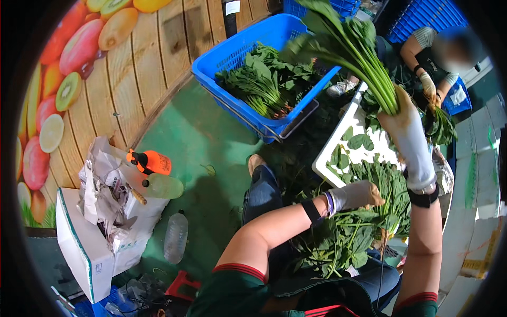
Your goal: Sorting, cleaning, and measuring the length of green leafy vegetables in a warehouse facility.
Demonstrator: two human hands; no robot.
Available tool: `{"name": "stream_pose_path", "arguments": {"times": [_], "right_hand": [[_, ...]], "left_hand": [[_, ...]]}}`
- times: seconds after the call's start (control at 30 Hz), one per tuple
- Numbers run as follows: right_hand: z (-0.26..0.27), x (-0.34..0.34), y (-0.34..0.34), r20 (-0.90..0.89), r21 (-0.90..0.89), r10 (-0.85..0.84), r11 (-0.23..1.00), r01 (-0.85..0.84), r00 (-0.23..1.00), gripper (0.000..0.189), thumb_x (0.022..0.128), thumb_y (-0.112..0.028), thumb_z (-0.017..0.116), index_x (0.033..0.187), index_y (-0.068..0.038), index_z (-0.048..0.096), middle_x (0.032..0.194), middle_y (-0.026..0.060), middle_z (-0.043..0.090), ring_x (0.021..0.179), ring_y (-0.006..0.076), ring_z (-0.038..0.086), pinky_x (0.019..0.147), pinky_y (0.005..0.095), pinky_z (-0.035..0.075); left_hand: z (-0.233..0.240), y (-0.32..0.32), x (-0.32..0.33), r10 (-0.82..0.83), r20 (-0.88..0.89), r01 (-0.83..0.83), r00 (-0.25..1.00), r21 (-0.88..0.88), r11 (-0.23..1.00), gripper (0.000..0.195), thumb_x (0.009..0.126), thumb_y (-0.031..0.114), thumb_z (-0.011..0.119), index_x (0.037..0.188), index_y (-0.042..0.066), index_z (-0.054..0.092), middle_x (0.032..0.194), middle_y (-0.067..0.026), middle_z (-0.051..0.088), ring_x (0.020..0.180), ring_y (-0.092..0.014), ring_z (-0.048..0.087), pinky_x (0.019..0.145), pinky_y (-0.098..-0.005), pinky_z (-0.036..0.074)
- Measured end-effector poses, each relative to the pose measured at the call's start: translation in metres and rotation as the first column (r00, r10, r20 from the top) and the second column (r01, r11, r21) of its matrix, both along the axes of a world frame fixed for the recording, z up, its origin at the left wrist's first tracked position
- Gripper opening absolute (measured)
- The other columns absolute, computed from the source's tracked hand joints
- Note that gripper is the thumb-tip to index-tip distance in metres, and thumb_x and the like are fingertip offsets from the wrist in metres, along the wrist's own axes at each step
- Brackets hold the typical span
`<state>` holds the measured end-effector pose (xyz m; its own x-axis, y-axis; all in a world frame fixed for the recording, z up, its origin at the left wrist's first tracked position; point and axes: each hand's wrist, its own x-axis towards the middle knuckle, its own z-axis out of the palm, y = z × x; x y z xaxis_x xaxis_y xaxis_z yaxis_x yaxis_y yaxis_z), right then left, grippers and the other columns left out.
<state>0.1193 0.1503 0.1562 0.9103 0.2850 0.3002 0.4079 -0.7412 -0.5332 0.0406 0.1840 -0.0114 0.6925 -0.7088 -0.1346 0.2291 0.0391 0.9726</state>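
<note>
My right hand point(412, 138), in a soiled white glove, grips a bunch of long-stemmed leafy greens point(368, 67) by the lower stems. The leaves point up and left, with some overlapping the rim of a blue plastic basket point(233, 43). My left hand point(354, 196), also gloved, has curled fingers over a heap of leafy greens point(396, 186); whether it pinches a stem cannot be made out. More loose greens point(340, 241) lie over my lap. Just beyond, a white tray point(323, 158) carries scattered leaves. Inside the basket rest bundled greens point(265, 79) with reddish root ends.
Opposite me at right, a person with gloved hands point(429, 87) handles greens. White foam boxes point(475, 166) line the right side. At left stand a white carton point(85, 245) with crumpled paper, an orange spray bottle point(156, 161), a clear plastic bottle point(176, 237) and a red stool point(184, 287).
</note>
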Motion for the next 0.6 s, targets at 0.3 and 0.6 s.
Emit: {"name": "stream_pose_path", "arguments": {"times": [0.3, 0.6], "right_hand": [[-0.103, 0.115, 0.196, 0.129, -0.031, -0.017, 0.999, 0.021, 0.992, 0.052, 0.071, -0.016, 0.059, 0.118, -0.002, 0.043, 0.1, 0.0225, 0.058, 0.086, 0.0393, 0.06, 0.076, 0.0429, 0.049], [-0.248, 0.15, 0.251, -0.394, -0.752, -0.021, 0.581, -0.31, 0.919, 0.053, 0.082, -0.022, 0.057, 0.127, 0.0, 0.041, 0.119, 0.01, 0.057, 0.102, 0.0233, 0.06, 0.078, 0.0324, 0.05]], "left_hand": [[-0.036, -0.007, -0.003, -0.246, 0.294, 0.082, 0.924, 0.476, 0.876, 0.041, 0.081, 0.034, 0.058, 0.106, 0.001, 0.056, 0.1, -0.0176, 0.062, 0.093, -0.031, 0.059, 0.079, -0.0372, 0.047], [-0.172, -0.098, -0.04, 0.346, 0.606, -0.483, 0.716, 0.074, 0.872, 0.018, 0.083, 0.025, 0.054, 0.092, 0.013, 0.064, 0.09, -0.0051, 0.065, 0.08, -0.021, 0.061, 0.063, -0.0356, 0.048]]}}
